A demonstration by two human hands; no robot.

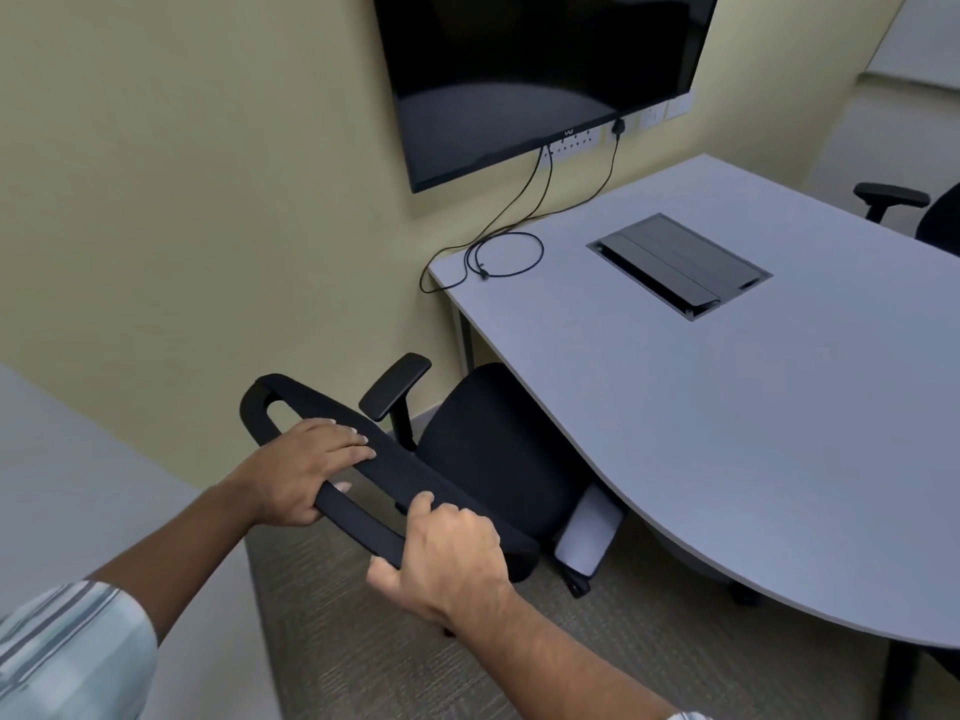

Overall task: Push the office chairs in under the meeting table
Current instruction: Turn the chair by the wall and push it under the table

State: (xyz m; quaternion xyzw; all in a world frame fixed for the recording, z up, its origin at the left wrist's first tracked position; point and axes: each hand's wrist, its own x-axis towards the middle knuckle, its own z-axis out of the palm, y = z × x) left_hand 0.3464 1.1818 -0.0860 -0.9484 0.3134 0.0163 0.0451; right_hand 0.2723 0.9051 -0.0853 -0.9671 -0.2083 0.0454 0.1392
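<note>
A black office chair (488,459) stands at the near left side of the grey meeting table (727,407), its seat partly under the table's curved edge. Both hands hold the top bar of its backrest. My left hand (306,470) grips the bar's left part, fingers over the top. My right hand (447,553) grips the bar's right end. The chair's left armrest (397,387) sticks up beside the wall; its base is mostly hidden. A second black chair (914,210) shows at the table's far right side.
A dark wall screen (530,70) hangs above the table's far end, with black cables (498,257) trailing onto the tabletop. A grey cable hatch (680,265) sits in the table. A pale wall or surface (78,501) is close on my left. Carpet (337,641) covers the floor.
</note>
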